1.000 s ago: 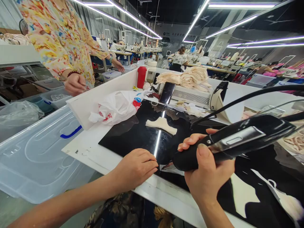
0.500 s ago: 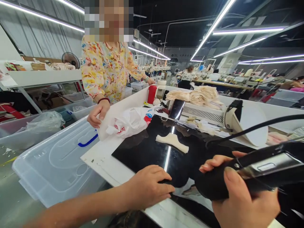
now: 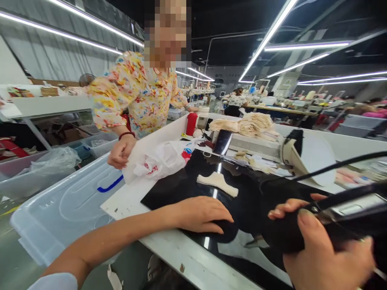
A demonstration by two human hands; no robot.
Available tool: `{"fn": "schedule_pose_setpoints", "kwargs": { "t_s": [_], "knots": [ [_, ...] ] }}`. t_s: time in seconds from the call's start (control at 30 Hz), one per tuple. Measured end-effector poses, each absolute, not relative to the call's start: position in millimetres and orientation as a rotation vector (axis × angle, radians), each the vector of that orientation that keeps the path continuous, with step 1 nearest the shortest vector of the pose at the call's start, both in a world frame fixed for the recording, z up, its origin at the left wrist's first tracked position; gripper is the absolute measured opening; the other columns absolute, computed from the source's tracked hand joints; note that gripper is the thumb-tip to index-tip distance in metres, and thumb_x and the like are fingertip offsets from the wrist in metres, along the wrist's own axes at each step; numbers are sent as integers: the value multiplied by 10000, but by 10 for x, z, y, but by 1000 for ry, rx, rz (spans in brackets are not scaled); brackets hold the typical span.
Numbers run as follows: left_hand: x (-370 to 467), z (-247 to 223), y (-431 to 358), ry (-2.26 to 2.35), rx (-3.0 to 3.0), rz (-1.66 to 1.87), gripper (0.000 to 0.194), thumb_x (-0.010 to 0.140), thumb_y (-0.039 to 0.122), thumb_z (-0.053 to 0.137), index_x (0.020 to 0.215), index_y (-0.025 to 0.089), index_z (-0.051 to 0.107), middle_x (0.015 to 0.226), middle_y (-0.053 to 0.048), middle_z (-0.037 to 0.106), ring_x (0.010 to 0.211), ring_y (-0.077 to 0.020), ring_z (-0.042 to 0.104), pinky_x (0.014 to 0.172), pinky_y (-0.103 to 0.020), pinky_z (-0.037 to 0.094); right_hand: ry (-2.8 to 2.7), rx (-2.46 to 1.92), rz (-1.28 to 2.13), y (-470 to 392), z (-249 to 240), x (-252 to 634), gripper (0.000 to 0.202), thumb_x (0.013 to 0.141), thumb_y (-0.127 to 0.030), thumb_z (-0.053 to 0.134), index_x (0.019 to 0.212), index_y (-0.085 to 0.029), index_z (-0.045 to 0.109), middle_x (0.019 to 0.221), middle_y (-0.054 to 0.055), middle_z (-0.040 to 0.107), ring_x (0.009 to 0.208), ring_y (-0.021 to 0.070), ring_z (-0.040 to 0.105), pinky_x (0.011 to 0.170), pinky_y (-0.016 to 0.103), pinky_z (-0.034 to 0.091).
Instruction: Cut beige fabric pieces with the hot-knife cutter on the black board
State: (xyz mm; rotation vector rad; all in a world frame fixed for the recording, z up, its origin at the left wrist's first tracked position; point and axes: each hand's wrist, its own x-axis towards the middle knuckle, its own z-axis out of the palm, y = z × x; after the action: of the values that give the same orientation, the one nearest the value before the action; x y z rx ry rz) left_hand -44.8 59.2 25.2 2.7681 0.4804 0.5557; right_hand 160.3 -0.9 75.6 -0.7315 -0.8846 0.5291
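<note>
My right hand [image 3: 329, 245] is wrapped round a black device [image 3: 353, 209] with a silver plate, at the lower right. My left hand [image 3: 202, 215] is over the near edge of a glossy black sheet [image 3: 181, 187], palm down, fingers apart, with nothing seen in it. Beyond it a small stack of cream fabric pieces [image 3: 217, 183] lies on the sheet. A white plastic bag [image 3: 166, 159] with red print rests at the sheet's far left corner.
Across the table leans a person in a floral blouse [image 3: 151, 92], one hand beside the bag. A lidded clear bin [image 3: 66, 205] stands left. Behind the sheet are a phone [image 3: 223, 141], folded cream fabric [image 3: 248, 125], a red spool [image 3: 191, 123] and a white lamp-like object [image 3: 317, 157].
My left hand has moved right and farther over the black sheet. The device and my right hand sit slightly farther right. The person across has leaned closer, and the view has shifted.
</note>
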Motion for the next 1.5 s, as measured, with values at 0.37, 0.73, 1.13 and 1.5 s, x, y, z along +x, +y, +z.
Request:
{"fn": "schedule_pose_setpoints", "kwargs": {
  "t_s": [0.37, 0.73, 1.13, 1.5],
  "knots": [
    [-274, 345, 712, 228, 2554, 381, 579, 927, 342, 795, 1452, 247, 569, 1421, -84, 676, 1455, -280, 534, 1233, -471, 408, -894, -766, 461, 54, 801, 1613, 436, 791, -325, 866, 1124, -229, 601, 777, -53, 690, 595, 137, 631, 586, 296, 577],
    [-239, 265, 713, 240, 2527, 380, 692, 877, 421, 839, 1471, 239, 533, 1423, -110, 673, 1442, -285, 552, 1267, -538, 333, -946, -803, 468, 95, 731, 1568, 439, 843, -376, 836, 1174, -239, 582, 803, -57, 681, 618, 141, 632, 636, 325, 560],
    [-238, 255, 703, 267, 2546, 391, 725, 840, 457, 865, 1431, 184, 546, 1433, -140, 661, 1442, -299, 551, 1262, -506, 336, -954, -786, 480, 145, 646, 1540, 454, 855, -383, 844, 1197, -233, 585, 823, -53, 686, 648, 148, 638, 693, 347, 549],
    [-226, 263, 726, 290, 2430, 303, 858, 778, 522, 901, 1494, 232, 525, 1472, -137, 628, 1482, -333, 492, 1300, -535, 217, -925, -754, 521, 89, 676, 1517, 439, 838, -367, 839, 1174, -248, 581, 808, -43, 673, 640, 150, 629, 640, 328, 553]
  ]
}}
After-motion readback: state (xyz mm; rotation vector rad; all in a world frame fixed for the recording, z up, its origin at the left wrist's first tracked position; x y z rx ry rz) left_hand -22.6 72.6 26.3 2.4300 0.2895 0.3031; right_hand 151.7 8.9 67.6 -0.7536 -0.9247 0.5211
